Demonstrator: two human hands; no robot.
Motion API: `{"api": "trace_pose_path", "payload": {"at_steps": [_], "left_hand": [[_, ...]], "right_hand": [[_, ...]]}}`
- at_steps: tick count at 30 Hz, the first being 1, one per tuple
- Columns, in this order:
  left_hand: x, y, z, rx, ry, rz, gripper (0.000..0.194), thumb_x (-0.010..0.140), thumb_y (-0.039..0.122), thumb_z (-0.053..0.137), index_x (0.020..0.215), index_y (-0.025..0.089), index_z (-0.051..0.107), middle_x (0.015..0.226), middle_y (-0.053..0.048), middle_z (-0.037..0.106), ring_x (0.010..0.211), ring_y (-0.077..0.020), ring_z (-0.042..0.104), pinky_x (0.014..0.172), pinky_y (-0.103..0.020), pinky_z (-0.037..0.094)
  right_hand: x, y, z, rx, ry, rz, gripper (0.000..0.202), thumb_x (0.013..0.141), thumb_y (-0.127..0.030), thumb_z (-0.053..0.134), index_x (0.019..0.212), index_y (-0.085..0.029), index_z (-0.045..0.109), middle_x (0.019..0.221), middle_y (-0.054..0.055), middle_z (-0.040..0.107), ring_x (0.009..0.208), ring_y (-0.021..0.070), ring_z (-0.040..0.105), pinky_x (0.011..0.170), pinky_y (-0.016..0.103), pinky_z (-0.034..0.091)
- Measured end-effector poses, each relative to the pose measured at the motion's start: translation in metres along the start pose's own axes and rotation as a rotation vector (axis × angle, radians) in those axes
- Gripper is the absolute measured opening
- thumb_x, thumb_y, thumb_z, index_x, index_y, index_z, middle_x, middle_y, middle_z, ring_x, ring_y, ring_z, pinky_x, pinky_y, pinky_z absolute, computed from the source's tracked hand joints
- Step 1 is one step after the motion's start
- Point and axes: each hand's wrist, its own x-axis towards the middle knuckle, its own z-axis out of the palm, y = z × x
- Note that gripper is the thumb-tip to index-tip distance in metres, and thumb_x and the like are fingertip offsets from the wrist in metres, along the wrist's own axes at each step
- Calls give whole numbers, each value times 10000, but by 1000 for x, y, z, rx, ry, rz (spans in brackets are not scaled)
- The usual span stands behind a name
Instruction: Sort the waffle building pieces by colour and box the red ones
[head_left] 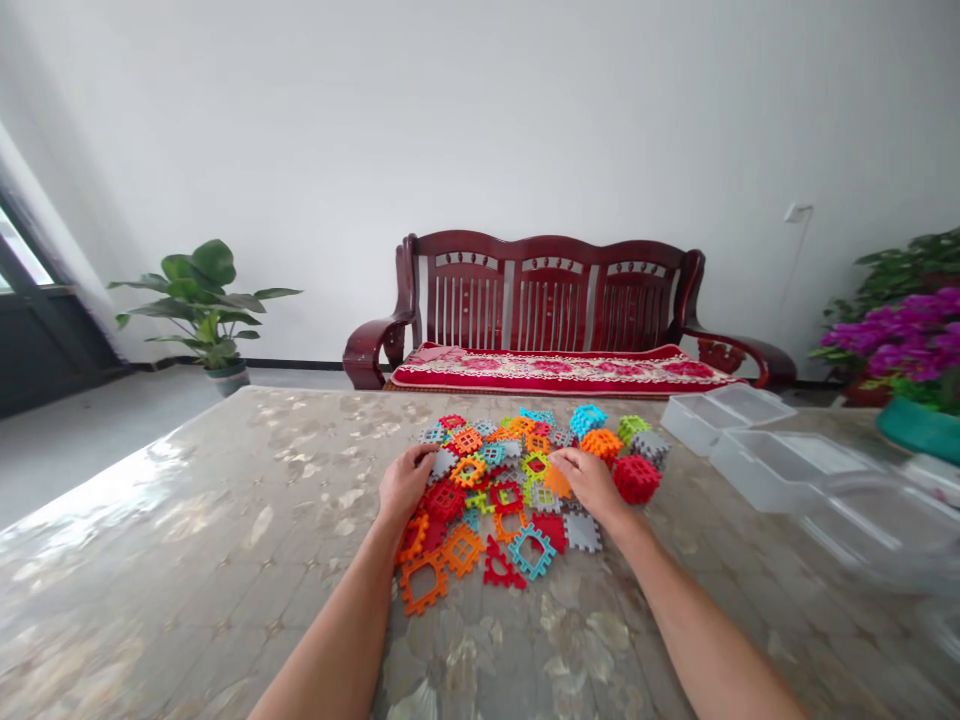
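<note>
A pile of colourful plastic interlocking tiles with notched edges lies on the table in front of me. At the pile's left side, my left hand (406,484) has its fingers closed at the edge of a grey tile (443,464). Across from it, my right hand (590,476) pinches an orange tile (556,482) between thumb and fingers. Between the hands lie a yellow-orange tile (469,471) and a red tile (445,500). Nearer me are a light blue frame tile (532,552) and an orange frame tile (424,583).
Assembled cubes stand right of the pile: a red cube (637,480), an orange cube (601,444) and a blue cube (588,419), among others. Clear plastic boxes (772,470) sit farther right. Behind the patterned table (225,560) is a wooden bench (551,300).
</note>
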Motion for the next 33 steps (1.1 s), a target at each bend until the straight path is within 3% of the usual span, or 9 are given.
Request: {"api": "trace_pose_path", "payload": {"at_steps": [6, 10, 16, 25, 29, 33], "left_hand": [[0, 2, -2, 18, -16, 5, 334, 864, 355, 446, 1085, 281, 686, 1102, 10, 721, 982, -190, 654, 842, -261, 477], [-1, 8, -4, 63, 3, -6, 332, 862, 346, 456, 1082, 275, 693, 1116, -5, 721, 994, -203, 651, 837, -264, 480], [-1, 12, -5, 95, -10, -22, 358, 866, 348, 432, 1108, 287, 688, 1142, -6, 711, 1014, -217, 648, 826, -275, 480], [-1, 12, -5, 106, 7, -17, 344, 867, 351, 436, 1087, 292, 695, 1126, -4, 718, 1013, -215, 647, 815, -268, 478], [-1, 12, -5, 107, 6, -29, 348, 865, 347, 434, 1096, 301, 691, 1142, 1, 712, 1017, -221, 647, 805, -273, 479], [0, 11, -4, 115, 8, -42, 343, 862, 351, 444, 1091, 308, 695, 1134, 3, 715, 996, -215, 651, 786, -263, 480]], "right_hand": [[-10, 4, 2, -109, 139, -75, 317, 849, -372, 483, 1001, -194, 696, 1034, 80, 696, 949, 211, 633, 879, 349, 478], [-20, -10, 1, -266, 91, -52, 331, 799, -412, 590, 1037, -199, 676, 1046, 76, 684, 964, 219, 618, 877, 344, 475], [-33, -32, 9, -555, 17, -68, 521, 726, -469, 695, 1160, -188, 632, 1124, 114, 640, 1082, 264, 561, 970, 374, 415], [-36, -35, 15, -697, 29, -83, 389, 821, -404, 601, 1148, -198, 644, 1081, 108, 691, 1009, 253, 604, 901, 363, 433], [-31, -31, 5, -715, 157, -117, 404, 828, -422, 590, 1168, -210, 634, 1078, 82, 702, 970, 241, 609, 870, 347, 431], [-18, -27, -21, -786, 356, -96, 391, 836, -452, 575, 1120, -200, 668, 1034, 95, 711, 935, 256, 594, 845, 359, 403]]}}
